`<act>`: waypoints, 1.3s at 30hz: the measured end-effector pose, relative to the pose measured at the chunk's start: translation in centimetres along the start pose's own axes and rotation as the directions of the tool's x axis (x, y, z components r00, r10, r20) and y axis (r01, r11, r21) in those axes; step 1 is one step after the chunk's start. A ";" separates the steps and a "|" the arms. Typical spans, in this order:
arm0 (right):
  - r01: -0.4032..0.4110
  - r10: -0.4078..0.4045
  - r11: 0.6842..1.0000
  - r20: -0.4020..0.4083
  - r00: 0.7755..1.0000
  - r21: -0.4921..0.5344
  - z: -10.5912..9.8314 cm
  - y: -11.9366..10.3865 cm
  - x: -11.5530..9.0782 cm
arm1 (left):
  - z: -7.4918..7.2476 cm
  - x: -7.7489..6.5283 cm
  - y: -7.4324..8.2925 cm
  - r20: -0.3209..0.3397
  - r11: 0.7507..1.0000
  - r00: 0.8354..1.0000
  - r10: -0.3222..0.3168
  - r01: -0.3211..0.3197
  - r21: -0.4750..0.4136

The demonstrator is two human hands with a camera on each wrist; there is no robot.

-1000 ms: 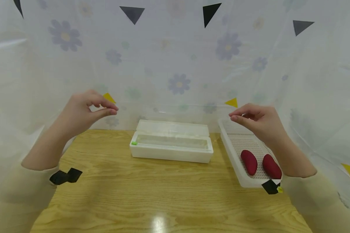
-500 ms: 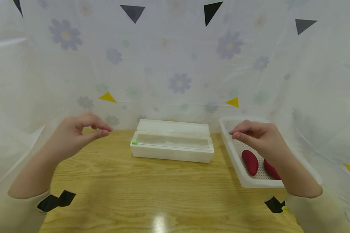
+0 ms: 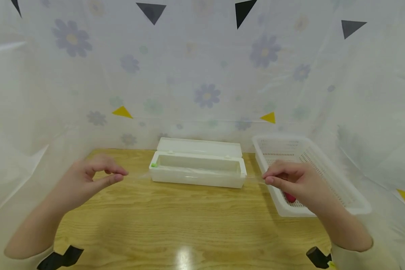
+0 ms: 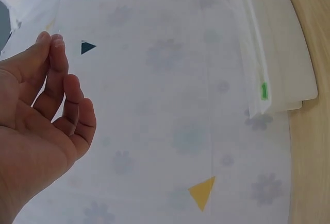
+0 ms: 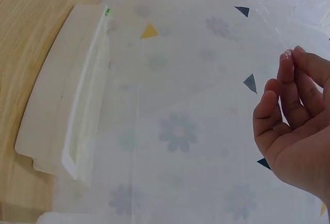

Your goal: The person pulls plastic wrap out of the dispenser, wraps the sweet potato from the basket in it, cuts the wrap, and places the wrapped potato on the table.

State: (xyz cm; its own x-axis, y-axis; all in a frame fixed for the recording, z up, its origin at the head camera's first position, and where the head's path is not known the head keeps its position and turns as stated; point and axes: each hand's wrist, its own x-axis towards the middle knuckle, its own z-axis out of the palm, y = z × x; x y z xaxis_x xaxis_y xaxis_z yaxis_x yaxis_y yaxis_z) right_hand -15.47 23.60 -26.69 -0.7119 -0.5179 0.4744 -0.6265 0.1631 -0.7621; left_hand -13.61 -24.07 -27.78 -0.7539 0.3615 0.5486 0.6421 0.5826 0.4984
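Observation:
A thin, clear sheet of cling film (image 3: 254, 177) stretches between my two hands, its edge faintly visible across the front of the white box. My left hand (image 3: 96, 182) pinches one corner between thumb and forefinger, left of the box. On the other side, my right hand (image 3: 295, 183) pinches the opposite corner, overlapping the basket in the head view. Creases of film run from its fingertips (image 5: 286, 55) in the right wrist view. Between the hands, farther back, sits the long white cling film box (image 3: 197, 179), lid raised and a green tab (image 3: 154, 165) at its left end.
A white perforated basket (image 3: 352, 195) stands at the right of the wooden table (image 3: 189, 225). Inside it a dark red, oblong item (image 3: 290, 197) shows partly behind my right hand. A flower-patterned sheet (image 3: 207, 56) hangs behind the table.
Both hands have come down, still pinching the film, and its edge now crosses the box front. My right hand and forearm now hide more of the red items in the basket.

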 end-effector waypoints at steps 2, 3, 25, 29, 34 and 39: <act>0.007 -0.007 1.000 0.017 1.000 0.030 0.2 0.1 -0.4 | 0.1 -0.3 -0.2 0.019 1.000 1.000 0.013 -0.012 -0.029; 0.007 -0.008 0.999 0.024 1.000 0.035 0.3 0.2 -0.5 | 0.1 -0.5 -0.2 0.029 0.999 0.999 0.023 -0.022 -0.041; -0.062 0.054 0.996 0.116 0.992 0.064 2.5 4.4 -4.0 | 3.2 -2.7 -2.4 0.297 0.949 0.944 0.143 -0.046 -0.312; -0.114 0.101 0.989 0.128 0.987 0.098 2.9 5.4 -4.6 | 4.0 -3.3 -3.1 0.321 0.936 0.932 0.165 -0.046 -0.349; -0.192 0.175 0.971 0.126 0.977 0.143 3.8 6.8 -5.4 | 5.0 -3.8 -4.0 0.361 0.937 0.922 0.141 -0.007 -0.349; -0.172 0.152 0.975 0.145 0.978 0.138 4.7 8.3 -6.2 | 6.2 -4.2 -4.8 0.422 0.937 0.904 0.065 0.091 -0.338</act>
State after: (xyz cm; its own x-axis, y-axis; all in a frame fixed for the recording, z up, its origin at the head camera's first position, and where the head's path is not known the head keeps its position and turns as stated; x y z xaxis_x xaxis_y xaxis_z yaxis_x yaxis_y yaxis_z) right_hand -14.75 24.25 -38.00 -0.7453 -0.6030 0.2845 -0.4452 0.1324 -0.8856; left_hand -14.39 -23.87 -36.64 -0.6988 0.6721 0.2449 0.5802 0.3323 0.7436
